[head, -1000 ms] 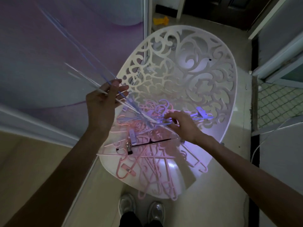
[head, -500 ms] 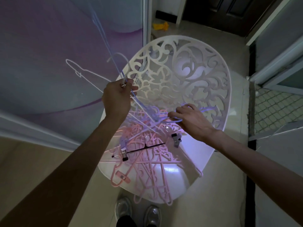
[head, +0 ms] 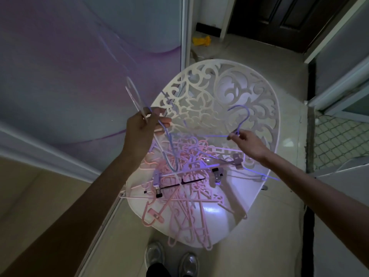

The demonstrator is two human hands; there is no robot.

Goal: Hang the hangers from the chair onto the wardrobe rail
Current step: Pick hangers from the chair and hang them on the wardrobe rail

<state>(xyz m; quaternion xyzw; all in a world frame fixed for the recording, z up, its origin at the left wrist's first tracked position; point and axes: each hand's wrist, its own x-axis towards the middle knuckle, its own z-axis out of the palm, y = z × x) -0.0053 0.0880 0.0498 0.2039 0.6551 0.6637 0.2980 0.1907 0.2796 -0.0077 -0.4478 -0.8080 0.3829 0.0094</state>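
A white openwork chair stands in front of me with a tangled pile of pink hangers on its seat. A black clip hanger lies across the pile. My left hand is closed on a bunch of thin lilac and white hangers that stick up to the left and hang down into the pile. My right hand pinches the neck of a lilac hanger, hook upward, lifted over the seat. The wardrobe rail is out of view.
A lilac sliding wardrobe door fills the left side. A yellow object lies on the floor behind the chair, near a dark door. A mesh panel is at the right. My shoes are below the chair.
My right hand has lifted a lilac hanger by its neck up and to the right out of the pile. My left hand stays raised with its bunch, which has swung more upright.
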